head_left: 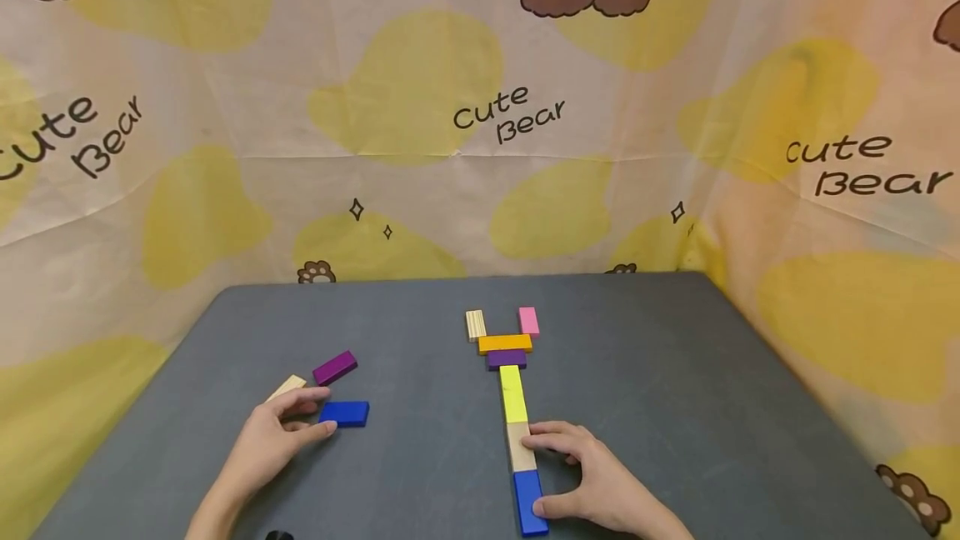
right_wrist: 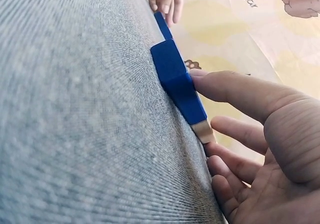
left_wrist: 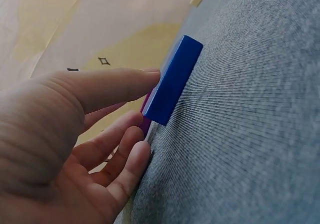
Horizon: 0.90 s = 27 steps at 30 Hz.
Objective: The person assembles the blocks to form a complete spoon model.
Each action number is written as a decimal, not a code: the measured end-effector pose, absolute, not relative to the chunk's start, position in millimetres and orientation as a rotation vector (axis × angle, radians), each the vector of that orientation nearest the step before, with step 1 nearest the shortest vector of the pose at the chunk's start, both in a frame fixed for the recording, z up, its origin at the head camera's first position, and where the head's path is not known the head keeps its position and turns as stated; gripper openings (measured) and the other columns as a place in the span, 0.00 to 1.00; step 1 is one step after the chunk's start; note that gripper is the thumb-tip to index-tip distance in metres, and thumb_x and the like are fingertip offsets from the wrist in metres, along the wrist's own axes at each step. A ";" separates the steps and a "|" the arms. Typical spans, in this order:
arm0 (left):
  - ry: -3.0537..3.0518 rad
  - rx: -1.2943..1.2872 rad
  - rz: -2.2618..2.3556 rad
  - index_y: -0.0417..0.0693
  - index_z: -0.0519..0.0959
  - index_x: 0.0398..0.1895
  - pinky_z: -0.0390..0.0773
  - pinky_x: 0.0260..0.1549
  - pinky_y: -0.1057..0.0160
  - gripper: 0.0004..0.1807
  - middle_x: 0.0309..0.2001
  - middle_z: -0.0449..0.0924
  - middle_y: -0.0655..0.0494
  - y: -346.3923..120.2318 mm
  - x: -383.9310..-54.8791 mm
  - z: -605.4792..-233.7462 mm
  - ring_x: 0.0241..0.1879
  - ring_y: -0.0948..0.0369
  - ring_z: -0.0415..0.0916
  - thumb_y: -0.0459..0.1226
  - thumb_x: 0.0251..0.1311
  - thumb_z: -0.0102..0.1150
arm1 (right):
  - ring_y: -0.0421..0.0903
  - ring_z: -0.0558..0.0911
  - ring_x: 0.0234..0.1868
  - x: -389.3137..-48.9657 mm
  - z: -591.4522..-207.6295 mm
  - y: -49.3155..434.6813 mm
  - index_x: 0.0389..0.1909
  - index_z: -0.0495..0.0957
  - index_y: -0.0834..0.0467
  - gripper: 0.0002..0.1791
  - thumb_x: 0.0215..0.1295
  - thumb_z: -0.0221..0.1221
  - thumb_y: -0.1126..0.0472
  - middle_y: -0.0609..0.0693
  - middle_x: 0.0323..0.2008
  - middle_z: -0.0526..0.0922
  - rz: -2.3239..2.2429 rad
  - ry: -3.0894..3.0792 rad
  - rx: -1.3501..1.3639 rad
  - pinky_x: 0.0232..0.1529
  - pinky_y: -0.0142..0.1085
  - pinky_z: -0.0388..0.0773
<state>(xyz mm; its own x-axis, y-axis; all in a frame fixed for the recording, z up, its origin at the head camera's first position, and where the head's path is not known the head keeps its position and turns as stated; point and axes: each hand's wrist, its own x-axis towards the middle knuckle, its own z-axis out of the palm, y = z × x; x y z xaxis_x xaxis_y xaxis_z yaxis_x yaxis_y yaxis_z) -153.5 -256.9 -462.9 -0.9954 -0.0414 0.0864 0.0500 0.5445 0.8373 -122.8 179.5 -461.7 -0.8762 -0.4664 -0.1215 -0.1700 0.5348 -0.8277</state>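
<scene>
Left of centre at the bottom, the left hand (head_left: 273,436) curves its thumb and fingers about the left end of a blue block (head_left: 349,414); whether it grips cannot be told. At lower right, the right hand (head_left: 588,473) is loosely extended, its thumb touching a second blue block (head_left: 528,502) and its forefinger a wooden block (head_left: 518,450), both in a row below a yellow block (head_left: 513,394). The patterned cloth (head_left: 405,182) reads "cute Bear" at left, centre and right; the left copy is cut by the frame edge. The left hand partly hides a pale block (head_left: 287,387); a black object (head_left: 279,535), cropped at the lower edge, is unidentifiable.
</scene>
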 end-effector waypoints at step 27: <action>-2.749 0.051 -1.285 0.45 0.85 0.50 0.76 0.36 0.68 0.23 0.48 0.82 0.51 -254.0 -157.2 -469.3 0.46 0.57 0.77 0.38 0.48 0.78 | 0.55 0.64 0.62 -122.7 -463.4 181.2 0.62 0.77 0.38 0.34 0.51 0.73 0.42 0.44 0.64 0.69 -1.257 2.471 -0.507 0.56 0.59 0.64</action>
